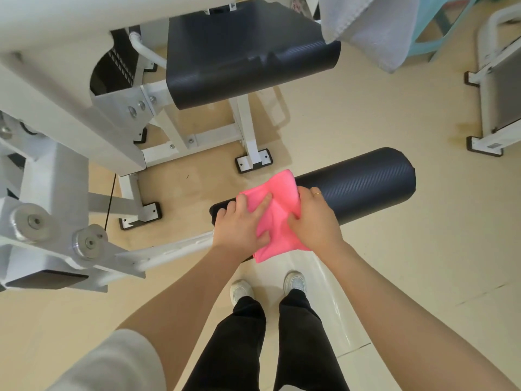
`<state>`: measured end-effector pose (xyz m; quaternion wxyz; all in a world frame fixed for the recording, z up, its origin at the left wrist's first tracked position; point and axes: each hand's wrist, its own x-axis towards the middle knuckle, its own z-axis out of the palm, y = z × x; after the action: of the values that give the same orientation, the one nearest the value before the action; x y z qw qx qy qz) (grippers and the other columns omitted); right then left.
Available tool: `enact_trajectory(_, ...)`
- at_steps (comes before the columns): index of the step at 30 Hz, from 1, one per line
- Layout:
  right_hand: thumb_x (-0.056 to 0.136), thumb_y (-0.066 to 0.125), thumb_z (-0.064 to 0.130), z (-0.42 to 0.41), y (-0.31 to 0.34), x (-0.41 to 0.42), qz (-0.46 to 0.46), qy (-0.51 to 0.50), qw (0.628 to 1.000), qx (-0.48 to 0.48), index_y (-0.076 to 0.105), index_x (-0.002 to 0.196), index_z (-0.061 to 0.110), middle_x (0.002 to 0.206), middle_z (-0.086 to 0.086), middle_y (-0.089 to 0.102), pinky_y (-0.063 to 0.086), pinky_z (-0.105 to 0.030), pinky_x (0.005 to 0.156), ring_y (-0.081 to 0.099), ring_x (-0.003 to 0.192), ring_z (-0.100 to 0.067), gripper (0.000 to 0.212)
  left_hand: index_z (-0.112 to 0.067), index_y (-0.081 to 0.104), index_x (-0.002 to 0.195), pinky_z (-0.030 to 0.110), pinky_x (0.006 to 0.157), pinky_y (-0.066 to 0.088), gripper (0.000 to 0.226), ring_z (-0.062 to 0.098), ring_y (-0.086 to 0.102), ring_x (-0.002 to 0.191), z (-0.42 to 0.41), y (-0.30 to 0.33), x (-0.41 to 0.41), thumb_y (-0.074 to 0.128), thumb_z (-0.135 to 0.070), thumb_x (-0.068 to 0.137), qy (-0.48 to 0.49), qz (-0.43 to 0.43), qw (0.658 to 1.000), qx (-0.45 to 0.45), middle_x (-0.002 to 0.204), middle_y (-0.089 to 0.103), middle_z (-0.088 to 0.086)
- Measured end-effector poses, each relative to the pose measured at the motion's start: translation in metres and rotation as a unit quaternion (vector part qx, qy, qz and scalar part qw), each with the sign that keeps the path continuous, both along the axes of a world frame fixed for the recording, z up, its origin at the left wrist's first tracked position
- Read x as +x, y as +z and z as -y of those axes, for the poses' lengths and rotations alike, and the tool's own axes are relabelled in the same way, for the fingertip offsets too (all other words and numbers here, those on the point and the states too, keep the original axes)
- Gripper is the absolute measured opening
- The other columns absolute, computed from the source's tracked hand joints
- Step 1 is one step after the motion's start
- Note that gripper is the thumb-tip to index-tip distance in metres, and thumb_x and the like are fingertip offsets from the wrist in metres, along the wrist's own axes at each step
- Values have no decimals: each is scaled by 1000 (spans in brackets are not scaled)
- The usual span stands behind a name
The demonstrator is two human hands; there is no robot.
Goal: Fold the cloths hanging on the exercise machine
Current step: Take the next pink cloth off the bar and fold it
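Pink cloth point(277, 218) lies across the black roller pad point(358, 183), near the pad's left end, and both my hands are on it. My left hand point(244, 224) lies mostly flat on the cloth, fingers straight and a bit spread, pressing it down onto the pad. My right hand point(313, 218) has its fingers curled around the cloth's right edge, with the thumb tucked on top, so it is pinching a fold. I think this cloth is soft and light and floppy (it already has bumps and wrinkles in the middle), so it will bend any way I push it and may slip on the smooth pad. Its edges and corners look like the best places to grab. The cloth's long side runs from me toward the far side of the pad, crossing the pad's own long line. One corner sticks up past the pad and another hangs down on my side. A gray towel point(375, 26) hangs far beyond the pad, not yet folded.
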<state>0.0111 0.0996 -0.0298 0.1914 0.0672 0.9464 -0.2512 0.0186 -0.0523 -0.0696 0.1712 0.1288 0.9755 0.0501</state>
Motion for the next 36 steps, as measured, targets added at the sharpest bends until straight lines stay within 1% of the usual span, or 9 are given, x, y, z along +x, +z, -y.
enact_trajectory(6,90,45,13,42,17,12,-21,78,996,44,31,137,10,122,-13,41,41,-33,68,55,90,-28,49,-15,33,134,38,84,38,53,31,47,107,-7,3,-6,46,-30,84,29,18,999,-2,121,38,13)
enact_trajectory(12,88,50,22,76,4,25,-18,137,989,49,4,148,7,144,-11,28,46,-34,78,47,114,-26,77,-4,57,106,22,69,36,20,27,55,90,30,0,-24,48,-7,88,112,122,957,239,101,55,12)
enact_trajectory(14,87,52,26,82,-1,29,-5,153,987,50,1,148,6,145,-11,27,46,-34,82,42,119,-26,82,-11,57,96,18,59,36,19,14,59,66,40,12,-31,41,-3,92,253,188,869,382,75,60,4)
enact_trajectory(16,88,51,27,87,-6,32,9,169,984,51,1,148,7,145,-11,25,44,-35,91,37,123,-26,81,-14,52,115,16,68,47,27,7,63,66,46,15,-37,34,-6,97,367,228,757,489,80,64,6)
enact_trajectory(20,91,46,24,87,-4,31,-6,219,973,74,12,147,6,141,-13,30,40,-33,91,39,120,-27,68,-15,37,140,24,106,29,54,18,43,127,49,7,-43,51,-36,92,247,177,886,351,140,43,5)
enact_trajectory(24,90,47,13,66,0,22,36,279,960,18,50,127,18,137,-2,37,48,-37,84,49,115,-23,37,-18,38,139,31,102,39,68,21,49,121,33,3,-60,65,-41,82,178,232,903,314,137,49,5)
enact_trajectory(27,92,49,18,46,-1,20,22,170,985,-36,57,109,18,127,2,48,49,-40,85,54,106,-21,19,-14,40,138,32,99,41,71,23,50,119,27,-2,-70,65,-45,80,135,232,927,263,134,52,8)
enact_trajectory(32,85,60,36,32,-4,23,18,156,987,36,56,100,17,112,-3,48,47,-33,86,45,106,-20,25,-6,56,119,33,87,45,55,26,57,105,25,4,-69,60,-48,83,121,223,941,226,115,62,11)
enact_trajectory(36,75,72,35,20,-8,23,55,30,997,-52,47,103,15,108,-2,46,47,-29,78,48,101,-18,42,-13,64,92,20,64,46,26,15,61,78,24,21,-61,61,-38,86,210,272,869,357,85,65,0)
